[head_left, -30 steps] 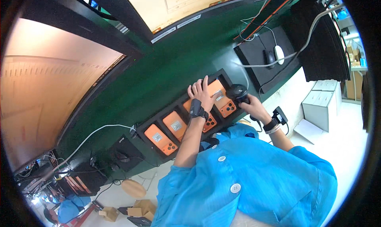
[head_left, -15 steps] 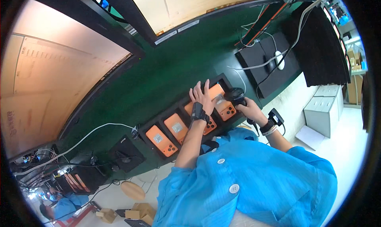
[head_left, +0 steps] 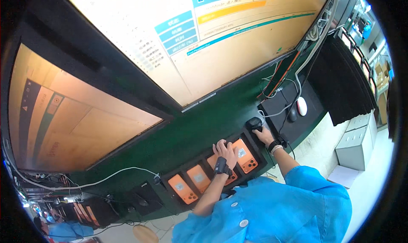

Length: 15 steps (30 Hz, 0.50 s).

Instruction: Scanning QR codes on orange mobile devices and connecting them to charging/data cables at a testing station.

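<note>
A black tray (head_left: pixel 262 157) holds several orange phones in a row, camera ends toward me, with pale labels on their backs. My left hand (head_left: pixel 228 154) lies over the third phone (head_left: pixel 212 160) from the left, fingers spread and reaching to the tray's far edge. It covers much of that phone, and I see no object gripped in it. My right hand (head_left: pixel 265 136) is closed around a black handheld scanner (head_left: pixel 254 124), held just beyond the far right corner of the tray. The rightmost phone (head_left: pixel 245 156) lies uncovered between my hands.
Two large monitors (head_left: pixel 238 43) stand behind the green tabletop (head_left: pixel 191 137). At the right are a black mat with a white mouse (head_left: pixel 301 106) and a dark mouse (head_left: pixel 292 114). A pale cable (head_left: pixel 123 169) crosses the left side. A stool (head_left: pixel 145 233) stands below.
My right hand has taken the scanner off the rightmost phone, to beyond the tray's corner. My left hand stays over the third phone. The view has tilted up, showing more of the monitors.
</note>
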Each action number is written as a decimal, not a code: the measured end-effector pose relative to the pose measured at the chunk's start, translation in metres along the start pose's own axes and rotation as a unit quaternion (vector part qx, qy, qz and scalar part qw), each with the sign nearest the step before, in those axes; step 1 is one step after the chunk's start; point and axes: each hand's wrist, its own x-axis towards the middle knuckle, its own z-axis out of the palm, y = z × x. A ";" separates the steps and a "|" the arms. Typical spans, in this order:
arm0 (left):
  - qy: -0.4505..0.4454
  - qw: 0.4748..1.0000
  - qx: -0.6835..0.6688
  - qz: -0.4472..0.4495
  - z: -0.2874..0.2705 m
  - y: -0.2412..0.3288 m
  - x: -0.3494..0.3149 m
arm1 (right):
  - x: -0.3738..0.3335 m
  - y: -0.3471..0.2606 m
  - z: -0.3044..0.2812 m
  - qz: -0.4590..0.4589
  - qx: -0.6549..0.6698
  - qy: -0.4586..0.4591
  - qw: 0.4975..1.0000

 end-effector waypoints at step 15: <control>-0.070 0.921 -0.375 -0.081 -0.019 0.019 -0.003 | -0.028 -0.041 -0.053 -0.146 0.322 0.036 0.935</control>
